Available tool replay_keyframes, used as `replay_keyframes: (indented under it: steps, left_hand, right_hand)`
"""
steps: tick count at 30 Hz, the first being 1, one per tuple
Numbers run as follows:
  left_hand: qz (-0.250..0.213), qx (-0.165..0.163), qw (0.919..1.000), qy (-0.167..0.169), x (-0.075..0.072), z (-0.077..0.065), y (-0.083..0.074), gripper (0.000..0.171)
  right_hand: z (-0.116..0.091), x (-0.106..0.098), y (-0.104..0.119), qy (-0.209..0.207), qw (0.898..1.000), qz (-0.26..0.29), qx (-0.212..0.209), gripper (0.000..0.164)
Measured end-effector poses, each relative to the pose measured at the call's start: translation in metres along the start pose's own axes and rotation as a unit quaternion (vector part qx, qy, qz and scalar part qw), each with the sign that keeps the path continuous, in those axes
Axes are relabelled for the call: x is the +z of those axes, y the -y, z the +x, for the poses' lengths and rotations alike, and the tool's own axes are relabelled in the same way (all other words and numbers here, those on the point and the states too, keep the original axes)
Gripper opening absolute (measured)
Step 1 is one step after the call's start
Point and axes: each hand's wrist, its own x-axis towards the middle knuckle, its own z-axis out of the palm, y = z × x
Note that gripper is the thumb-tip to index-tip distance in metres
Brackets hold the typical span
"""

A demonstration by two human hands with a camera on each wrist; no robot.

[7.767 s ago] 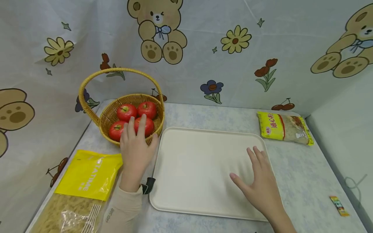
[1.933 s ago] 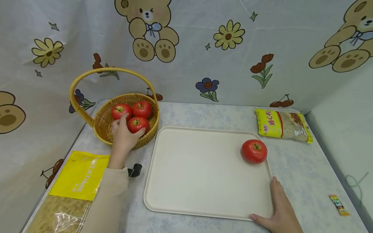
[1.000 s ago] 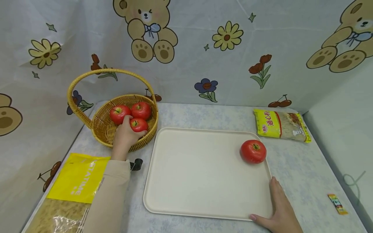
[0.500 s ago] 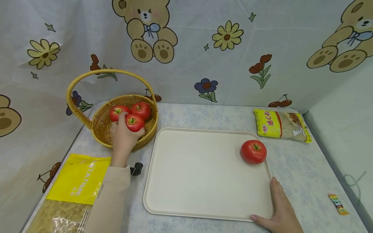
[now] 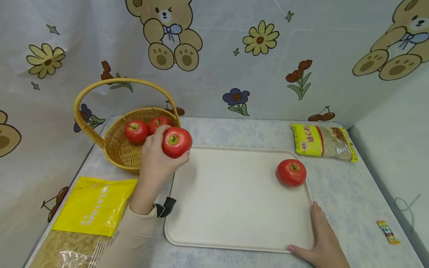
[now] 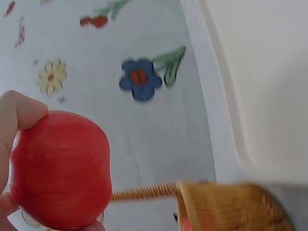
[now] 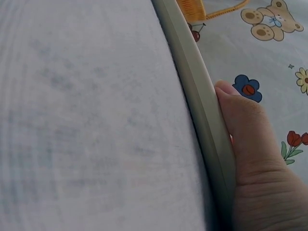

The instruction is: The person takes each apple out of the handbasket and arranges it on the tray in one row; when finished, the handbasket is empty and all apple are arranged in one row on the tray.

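My left hand [image 5: 157, 156] grips a red apple [image 5: 176, 142] between fingers and thumb, lifted beside the basket's right rim and over the tray's far left corner. The left wrist view shows the held apple [image 6: 62, 168] close up. Two more apples [image 5: 136, 131] lie in the yellow wicker basket [image 5: 110, 149]. Another apple [image 5: 291, 172] sits near the right edge of the cream tray [image 5: 234, 201]. My right hand [image 5: 323, 238] rests at the tray's near right corner, thumb on the front edge, fingers along the side; the right wrist view shows the thumb [image 7: 255, 134] against the rim.
A yellow pasta bag [image 5: 95, 206] lies left of the tray. Another yellow packet [image 5: 324, 142] is at the back right, and a small wrapped snack [image 5: 388, 232] lies at the right. The basket's tall handle [image 5: 124, 80] arches above it. A printed cloth hangs behind.
My left hand has reached into the basket, taken hold of the front apple and lifted it up and right. Earlier, one apple moved from the basket onto the tray; my right hand moved to the tray's corner.
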Motion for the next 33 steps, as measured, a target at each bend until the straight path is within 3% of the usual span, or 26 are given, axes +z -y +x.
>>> replay_keyframes:
  steps: [8,17,25,33]
  left_hand:
    - [-0.046,0.046,0.9935,0.093,0.044,-0.017,-0.037,0.073]
    - [-0.071,0.072,0.9681,0.229,0.107,-0.024,-0.065,0.070]
    - [-0.056,0.095,0.9566,0.270,0.151,-0.022,-0.074,0.071]
    - [-0.034,0.102,0.9495,0.295,0.182,-0.022,-0.077,0.074]
  right_hand:
    - [0.000,0.000,0.000,-0.007,1.000,-0.001,-0.005,0.151]
    - [0.000,0.000,0.001,-0.006,1.000,-0.002,-0.002,0.151]
    - [-0.001,-0.001,0.002,-0.007,1.000,0.005,-0.004,0.151]
    - [-0.003,-0.001,0.004,-0.009,1.000,0.012,-0.004,0.151]
